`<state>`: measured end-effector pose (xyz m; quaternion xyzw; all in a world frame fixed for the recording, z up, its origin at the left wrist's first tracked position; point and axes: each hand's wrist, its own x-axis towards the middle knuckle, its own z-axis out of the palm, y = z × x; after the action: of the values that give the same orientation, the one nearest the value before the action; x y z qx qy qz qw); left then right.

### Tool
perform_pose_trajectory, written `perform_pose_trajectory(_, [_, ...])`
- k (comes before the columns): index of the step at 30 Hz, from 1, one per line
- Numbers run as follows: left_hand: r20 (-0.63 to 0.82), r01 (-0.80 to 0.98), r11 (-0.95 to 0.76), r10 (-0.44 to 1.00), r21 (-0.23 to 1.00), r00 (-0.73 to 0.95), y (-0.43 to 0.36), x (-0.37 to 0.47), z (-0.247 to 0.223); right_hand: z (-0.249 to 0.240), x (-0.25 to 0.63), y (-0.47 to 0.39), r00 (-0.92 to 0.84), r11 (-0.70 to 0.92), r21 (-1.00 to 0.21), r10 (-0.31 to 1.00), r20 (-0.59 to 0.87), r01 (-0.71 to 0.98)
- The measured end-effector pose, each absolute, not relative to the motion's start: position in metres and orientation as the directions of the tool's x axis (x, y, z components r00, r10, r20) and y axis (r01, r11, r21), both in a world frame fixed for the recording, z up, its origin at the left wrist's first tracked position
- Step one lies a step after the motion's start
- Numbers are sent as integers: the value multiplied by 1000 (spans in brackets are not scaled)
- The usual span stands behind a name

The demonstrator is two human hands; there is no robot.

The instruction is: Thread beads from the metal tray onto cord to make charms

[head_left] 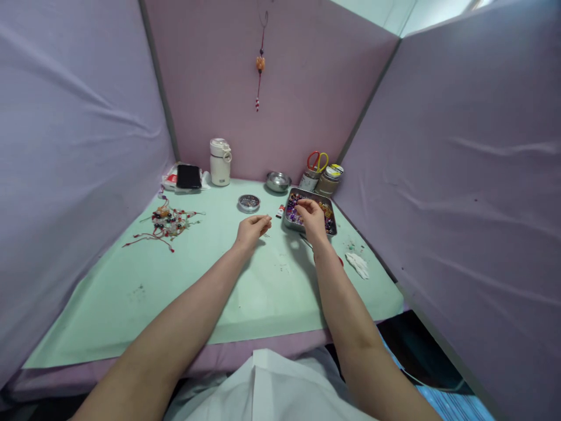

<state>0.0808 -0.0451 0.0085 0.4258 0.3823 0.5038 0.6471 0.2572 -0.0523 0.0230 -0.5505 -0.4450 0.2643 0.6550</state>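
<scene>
My right hand (312, 217) is over the metal tray (287, 224), which holds purple, dark and amber beads (293, 206). Its thumb and fingertips come together above the purple beads, and whatever they may hold is too small to tell. To the left of the tray, my left hand (253, 229) is raised a little above the table with thumb and fingers pressed together. Anything between them cannot be made out. A small red and white item (280, 211) lies between the two hands. Scissors with red handles (340, 261) lie partly hidden under my right forearm.
Beaded cord ornaments (169, 223) lie in a heap on the left. Behind stand a round bead dish (249, 203), a steel bowl (278, 182), a white flask (220, 162) and jars (329, 180). A white cloth (357, 265) lies right. One ornament (260, 63) hangs on the back wall.
</scene>
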Motion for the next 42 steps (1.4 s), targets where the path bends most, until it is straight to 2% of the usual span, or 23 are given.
perform_pose_trajectory(4, [-60,-335,128,977,933,206,-45,80,8,33,285,-48,417,202,-915,841,345,349])
perform_pose_trajectory(7, [-49,-336,119,976,934,210,-44,80,6,33,304,-37,388,105,-833,849,360,544])
perform_pose_trajectory(11, [-50,-338,118,977,934,206,-44,81,6,27,315,-17,276,-30,-600,905,324,800])
perform_pose_trajectory(14, [-53,-333,121,977,935,207,-44,80,7,23,310,-3,147,-34,-403,956,253,914])
perform_pose_trajectory(17, [-53,-330,120,977,936,204,-43,80,7,21,300,9,112,-76,-232,983,147,970])
perform_pose_trajectory(20, [-57,-335,125,977,934,205,-43,79,8,20,289,16,162,-150,-135,983,81,979])
perform_pose_trajectory(31, [-55,-339,122,978,933,199,-44,79,9,14,276,20,267,-263,-69,962,52,962])
perform_pose_trajectory(34, [-50,-335,116,978,935,201,-42,79,7,24,278,14,259,-247,-109,959,112,963])
perform_pose_trajectory(36, [-47,-340,114,979,934,198,-42,80,7,31,275,6,255,-188,-257,932,257,948])
perform_pose_trajectory(38, [-44,-349,110,981,930,191,-43,81,7,36,267,-5,258,-32,-492,880,399,870])
perform_pose_trajectory(40, [-39,-352,103,982,930,186,-43,82,8,35,254,-17,283,167,-750,856,432,641])
perform_pose_trajectory(42, [-33,-344,95,983,934,182,-44,82,8,29,240,-30,318,277,-920,877,360,276])
